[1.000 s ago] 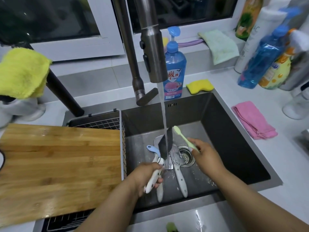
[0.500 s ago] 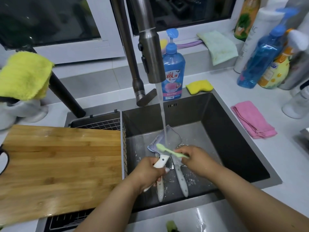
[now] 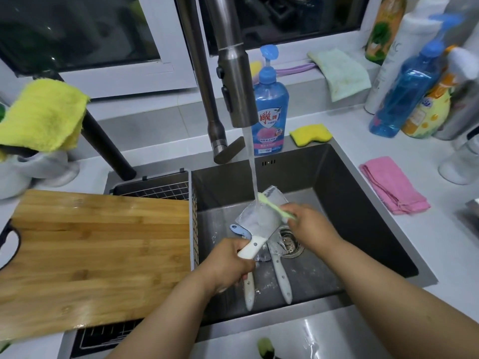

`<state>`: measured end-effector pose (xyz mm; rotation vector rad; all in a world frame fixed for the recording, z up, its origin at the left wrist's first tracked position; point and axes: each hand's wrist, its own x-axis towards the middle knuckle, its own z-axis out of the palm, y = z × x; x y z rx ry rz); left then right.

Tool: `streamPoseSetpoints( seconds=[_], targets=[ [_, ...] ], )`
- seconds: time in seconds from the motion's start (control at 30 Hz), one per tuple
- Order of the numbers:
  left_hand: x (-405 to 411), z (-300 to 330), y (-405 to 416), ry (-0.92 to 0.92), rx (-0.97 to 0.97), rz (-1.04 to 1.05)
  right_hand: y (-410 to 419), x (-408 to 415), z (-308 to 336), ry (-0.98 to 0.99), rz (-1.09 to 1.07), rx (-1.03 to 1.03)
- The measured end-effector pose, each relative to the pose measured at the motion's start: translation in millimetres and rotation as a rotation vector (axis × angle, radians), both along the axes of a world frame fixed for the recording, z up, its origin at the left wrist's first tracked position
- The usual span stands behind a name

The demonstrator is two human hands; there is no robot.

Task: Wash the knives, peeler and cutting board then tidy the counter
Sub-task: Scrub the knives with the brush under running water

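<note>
My left hand (image 3: 229, 264) grips the white handle of a wide cleaver (image 3: 259, 216), holding its blade flat under the running tap water. My right hand (image 3: 309, 224) holds a light green brush (image 3: 276, 204) against the blade's upper side. Two more white-handled knives (image 3: 281, 274) lie on the floor of the dark sink (image 3: 363, 216) below the cleaver. A blue peeler (image 3: 239, 230) shows partly beneath the blade. The wooden cutting board (image 3: 90, 255) rests over a wire rack at the left of the sink.
The steel faucet (image 3: 233, 73) pours into the sink. Behind it stand a blue soap bottle (image 3: 270, 104) and a yellow sponge (image 3: 309, 134). A pink cloth (image 3: 392, 185) lies on the right counter, with several bottles (image 3: 409, 86) behind. A yellow cloth (image 3: 44, 115) hangs at left.
The cleaver went from edge-up to flat under the stream. The green brush came down onto the blade and has slid up toward the blade's far end.
</note>
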<state>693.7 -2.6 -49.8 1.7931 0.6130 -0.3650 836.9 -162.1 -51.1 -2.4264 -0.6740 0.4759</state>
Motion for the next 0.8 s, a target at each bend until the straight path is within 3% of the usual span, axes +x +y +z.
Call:
streamPoseSetpoints(
  seconds=[0.07,0.2,0.33,0.47,0.7,0.8],
  targets=[
    [-0.6,0.3,0.5,-0.01,-0.009,0.0,-7.3,6.4,3.3,0.028,-0.04,-0.034],
    [-2.5,0.9,1.2,-0.022,-0.002,0.003,-3.7,-7.4,13.4,0.138,0.139,0.007],
    [-5.0,4.8,0.7,-0.054,0.006,-0.005,0.9,17.4,12.5,0.067,-0.037,0.067],
    [-7.4,9.6,2.8,-0.067,-0.01,0.006,-11.3,27.9,11.3,0.005,-0.11,-0.017],
    [-3.9,11.1,5.0,-0.063,-0.049,0.068,-11.3,-42.2,17.5,0.151,0.125,0.08],
    [-5.0,11.8,4.7,-0.081,-0.042,0.056,-19.4,-18.1,7.8,0.103,-0.024,0.042]
  ],
)
